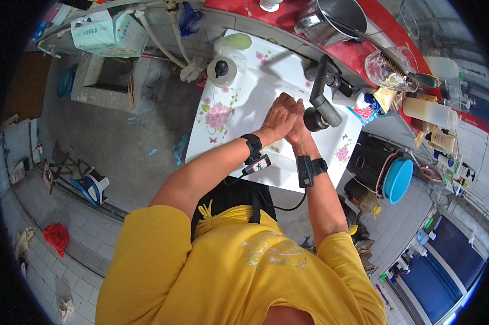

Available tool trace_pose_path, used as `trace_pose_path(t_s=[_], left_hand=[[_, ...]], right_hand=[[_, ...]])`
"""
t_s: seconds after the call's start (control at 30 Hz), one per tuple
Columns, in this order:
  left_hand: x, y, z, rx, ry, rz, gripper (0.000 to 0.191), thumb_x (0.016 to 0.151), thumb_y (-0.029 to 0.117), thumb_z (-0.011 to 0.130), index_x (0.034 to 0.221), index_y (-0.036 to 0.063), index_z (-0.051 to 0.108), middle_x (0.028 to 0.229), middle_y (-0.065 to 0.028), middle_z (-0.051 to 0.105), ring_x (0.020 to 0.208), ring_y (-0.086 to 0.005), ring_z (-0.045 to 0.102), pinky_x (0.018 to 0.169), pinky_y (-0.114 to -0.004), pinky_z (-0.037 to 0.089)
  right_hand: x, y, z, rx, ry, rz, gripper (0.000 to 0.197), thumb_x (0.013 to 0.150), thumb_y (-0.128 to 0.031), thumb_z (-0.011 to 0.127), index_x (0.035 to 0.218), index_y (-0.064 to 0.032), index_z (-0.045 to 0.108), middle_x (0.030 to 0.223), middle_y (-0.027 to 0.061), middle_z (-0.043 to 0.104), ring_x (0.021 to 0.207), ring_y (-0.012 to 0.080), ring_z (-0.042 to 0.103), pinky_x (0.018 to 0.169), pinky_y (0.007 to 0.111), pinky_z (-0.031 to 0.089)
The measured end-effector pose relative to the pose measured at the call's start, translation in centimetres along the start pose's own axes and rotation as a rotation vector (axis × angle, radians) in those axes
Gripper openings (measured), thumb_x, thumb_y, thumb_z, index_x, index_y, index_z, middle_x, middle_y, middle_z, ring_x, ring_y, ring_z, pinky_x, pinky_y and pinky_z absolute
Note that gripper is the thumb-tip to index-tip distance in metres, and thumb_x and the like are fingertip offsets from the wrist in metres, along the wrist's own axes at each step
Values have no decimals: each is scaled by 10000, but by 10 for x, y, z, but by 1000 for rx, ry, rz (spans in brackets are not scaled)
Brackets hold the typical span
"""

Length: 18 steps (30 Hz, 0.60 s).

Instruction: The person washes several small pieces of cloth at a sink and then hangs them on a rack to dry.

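Observation:
My left hand (277,118) and my right hand (299,129) are pressed together over the bowl of a white ceramic washbasin (244,148) with pink flower prints. The left palm lies against the right hand, so both palms and most fingertips are hidden. No object shows between them. Just right of the hands is the dark grey faucet (318,95), its round spout end close to my right wrist. Black straps with small devices circle both wrists, and a black cable hangs between them. A clear pump bottle (224,77) with a black top stands on the basin's left rim.
Behind the bottle lies a pale green oval object (238,41) by a clear plastic bag. A red ledge (285,15) holds a steel pot (329,22) and a glass bowl (384,67) with a hairbrush. A light-blue basin (398,180) sits right; a concrete trough (102,95) stands left.

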State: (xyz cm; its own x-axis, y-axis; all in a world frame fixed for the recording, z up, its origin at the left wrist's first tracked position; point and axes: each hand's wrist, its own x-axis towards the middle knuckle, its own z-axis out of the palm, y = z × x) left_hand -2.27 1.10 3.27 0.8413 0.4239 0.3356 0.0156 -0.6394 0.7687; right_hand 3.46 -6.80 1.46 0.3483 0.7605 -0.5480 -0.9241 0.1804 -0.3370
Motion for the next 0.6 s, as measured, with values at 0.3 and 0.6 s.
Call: trace_pose_path(t_s=[0.3,0.6], left_hand=[[5,12,3,-281,112,-299,278,859,214,415,777,-3,569,840,-131,576,857,-298,506,771,-371,427],[6,15,8,-660,150,-699,358,910,265,428,1139,1,506,1118,-148,514,1123,-265,427,957,-344,341]], right_hand=[[-1,6,2,-124,146,-114,199,874,-288,553,971,-115,541,969,14,558,898,152,544,792,297,484],[13,13,-6,-109,213,-210,266,872,-377,539,961,-127,557,953,31,562,895,175,520,810,327,447]])
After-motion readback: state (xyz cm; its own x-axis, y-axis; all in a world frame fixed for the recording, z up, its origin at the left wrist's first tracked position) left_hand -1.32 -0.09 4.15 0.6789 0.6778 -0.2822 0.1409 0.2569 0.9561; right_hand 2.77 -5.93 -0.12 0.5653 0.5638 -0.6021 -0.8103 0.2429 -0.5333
